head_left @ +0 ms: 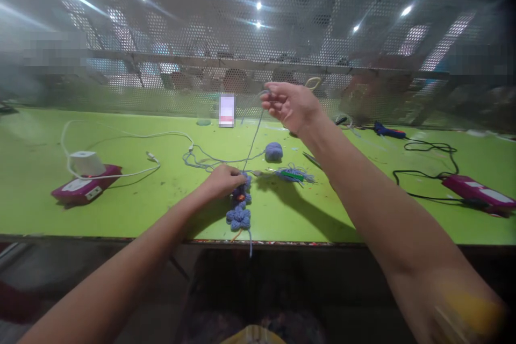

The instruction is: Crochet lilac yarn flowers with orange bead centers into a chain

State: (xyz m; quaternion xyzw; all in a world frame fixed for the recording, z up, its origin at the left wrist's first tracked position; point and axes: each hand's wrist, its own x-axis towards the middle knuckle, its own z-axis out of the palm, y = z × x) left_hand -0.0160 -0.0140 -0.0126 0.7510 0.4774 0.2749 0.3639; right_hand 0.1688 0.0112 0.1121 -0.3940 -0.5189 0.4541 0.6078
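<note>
My left hand (226,180) pinches the upper end of a blue-purple crocheted piece (238,217) at the table's front middle. The piece has flower shapes and a small orange spot, and its loose ends hang over the edge. Raised above the table, my right hand (288,105) has its fingers closed on a strand of yarn (253,142) that runs taut down to the crochet. Behind the hands lies a ball of yarn (273,152). A green-handled hook (292,174) rests on a tangle of yarn scraps to the right of the crochet.
A magenta power strip (86,185) with a white charger (86,163) and cable is at left. Another magenta strip (479,193) with a black cord lies right. Blue-red pliers (389,130) lie at back right. A phone (226,110) stands before the perforated screen (258,43).
</note>
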